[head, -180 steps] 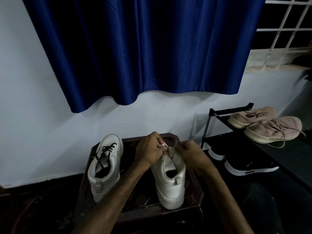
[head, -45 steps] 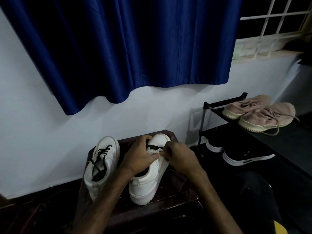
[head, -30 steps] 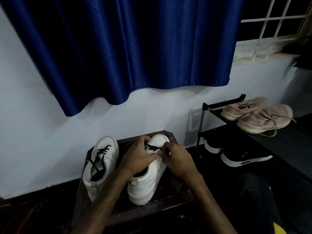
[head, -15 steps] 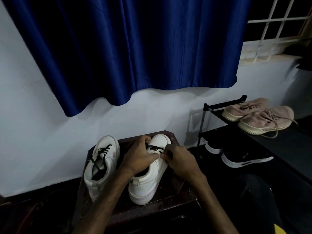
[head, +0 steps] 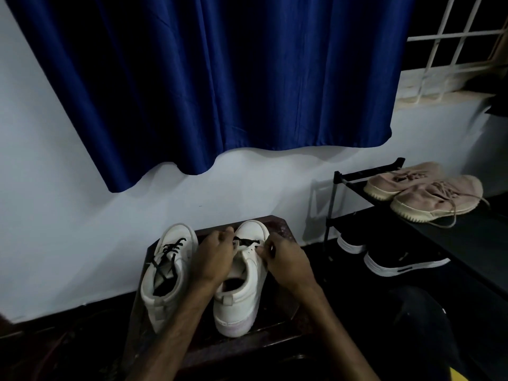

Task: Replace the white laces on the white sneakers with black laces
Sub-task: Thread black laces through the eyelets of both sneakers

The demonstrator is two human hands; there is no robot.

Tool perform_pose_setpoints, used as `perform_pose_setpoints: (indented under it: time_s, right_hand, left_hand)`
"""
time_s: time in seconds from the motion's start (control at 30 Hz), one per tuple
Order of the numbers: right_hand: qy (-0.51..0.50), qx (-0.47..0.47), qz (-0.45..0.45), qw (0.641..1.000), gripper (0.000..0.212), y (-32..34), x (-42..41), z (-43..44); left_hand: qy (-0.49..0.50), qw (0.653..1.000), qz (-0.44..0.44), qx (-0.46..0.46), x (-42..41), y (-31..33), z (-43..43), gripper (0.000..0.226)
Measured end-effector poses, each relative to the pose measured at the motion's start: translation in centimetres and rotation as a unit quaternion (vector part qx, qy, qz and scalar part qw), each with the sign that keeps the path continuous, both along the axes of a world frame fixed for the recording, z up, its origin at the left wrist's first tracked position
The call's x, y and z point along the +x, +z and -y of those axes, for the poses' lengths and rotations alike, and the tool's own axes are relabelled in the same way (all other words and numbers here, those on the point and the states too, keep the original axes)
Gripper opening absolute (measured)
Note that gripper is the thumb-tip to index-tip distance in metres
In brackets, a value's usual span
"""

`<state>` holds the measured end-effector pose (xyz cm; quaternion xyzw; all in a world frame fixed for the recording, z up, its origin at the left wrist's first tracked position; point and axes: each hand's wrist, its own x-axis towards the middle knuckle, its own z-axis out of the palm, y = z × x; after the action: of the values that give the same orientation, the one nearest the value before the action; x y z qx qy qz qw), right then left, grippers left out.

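Observation:
Two white sneakers stand on a dark wooden stool (head: 277,334). The left sneaker (head: 167,273) is laced with a black lace (head: 169,250). The right sneaker (head: 242,292) has one black lace (head: 247,241) crossing its lowest eyelets near the toe. My left hand (head: 213,259) curls over that sneaker's left side, fingers pinching the lace end. My right hand (head: 283,261) is on its right side, fingers pinching the other black lace end by the eyelets. The tongue and upper eyelets are partly hidden by my hands.
A black shoe rack (head: 341,180) stands to the right with a pair of pink sneakers (head: 428,193) on top and black shoes (head: 395,262) below. A blue curtain (head: 220,78) hangs over the white wall behind. The floor around the stool is dark.
Six seconds ago the right sneaker stood tilted up with no black lace showing. Now it lies flat, a black lace crosses its lowest eyelets, and both hands have stayed at those eyelets.

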<state>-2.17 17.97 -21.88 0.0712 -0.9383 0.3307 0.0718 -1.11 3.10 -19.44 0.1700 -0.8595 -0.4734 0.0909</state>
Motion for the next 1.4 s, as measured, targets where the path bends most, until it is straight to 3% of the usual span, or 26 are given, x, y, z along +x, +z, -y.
perform_pose_setpoints:
  time_s: [0.17, 0.27, 0.33, 0.4, 0.47, 0.6, 0.73, 0.83, 0.9, 0.97, 1.03, 1.1, 1.13, 1.27, 1.4]
  right_hand:
    - [0.002, 0.028, 0.017, 0.999, 0.015, 0.7, -0.3, 0.4]
    - [0.078, -0.118, 0.179, 0.974, 0.02, 1.3, -0.9, -1.9]
    - [0.077, -0.139, 0.2, 0.967, 0.021, 1.2, -1.3, -2.8]
    - [0.035, -0.053, 0.087, 0.994, 0.019, 0.5, -1.4, -2.5]
    - [0.038, -0.052, -0.013, 0.998, 0.016, 0.1, -1.1, -1.5]
    - [0.094, 0.016, -0.102, 0.99, 0.009, -0.1, -1.6, -1.3]
    - [0.099, 0.213, -0.218, 0.947, 0.009, -0.1, -1.6, -0.8]
    - [0.121, 0.28, -0.296, 0.905, 0.011, 0.1, -2.3, -0.7]
    - [0.145, 0.288, -0.253, 0.912, 0.016, 0.1, -2.9, -1.0]
    - [0.145, 0.229, -0.119, 0.955, 0.024, 0.7, -2.7, -0.8]
    - [0.127, 0.003, 0.123, 0.984, 0.027, 1.7, -2.8, -0.7]
    - [0.093, -0.222, 0.315, 0.918, 0.03, 2.3, -2.8, -1.0]
    - [0.088, -0.255, 0.337, 0.902, 0.031, 2.2, -2.7, -1.3]
    - [0.097, -0.232, 0.243, 0.937, 0.04, 1.8, -1.4, -1.8]
    - [0.1, -0.264, 0.24, 0.929, 0.034, 2.9, -1.6, -1.7]
  left_hand:
    - [0.029, 0.999, -0.02, -0.026, 0.3, -0.3, -0.2, 0.012]
    - [0.015, 0.999, -0.03, -0.034, 0.2, -0.3, -0.3, 0.004]
    - [-0.003, 0.999, -0.031, -0.031, 0.0, -0.5, -0.1, 0.006]
    - [-0.02, 0.999, -0.029, -0.04, -0.2, -0.6, -0.1, 0.009]
    - [-0.02, 0.998, -0.036, -0.05, -0.2, -0.7, 0.0, 0.009]
    - [-0.016, 0.995, -0.041, -0.087, -0.3, -1.1, 0.0, 0.007]
    - [-0.02, 0.989, -0.077, -0.126, -0.2, -1.0, -0.3, 0.01]
    - [-0.028, 0.986, -0.072, -0.146, -0.1, -0.7, -0.4, 0.014]
    - [-0.039, 0.984, -0.063, -0.159, 0.0, -0.7, -0.4, 0.018]
    - [-0.048, 0.98, -0.059, -0.184, 0.1, -0.7, -0.4, 0.018]
    - [-0.042, 0.979, -0.052, -0.192, 0.2, -0.7, -0.5, 0.014]
    - [-0.022, 0.983, -0.044, -0.178, 0.3, -0.5, -0.5, 0.012]
    - [-0.008, 0.986, -0.038, -0.161, 0.3, -0.5, -0.4, 0.013]
    - [0.025, 0.993, 0.017, -0.111, 0.3, 0.0, -0.1, 0.023]
    - [-0.009, 0.995, 0.041, -0.092, 0.6, -0.1, 0.2, 0.023]
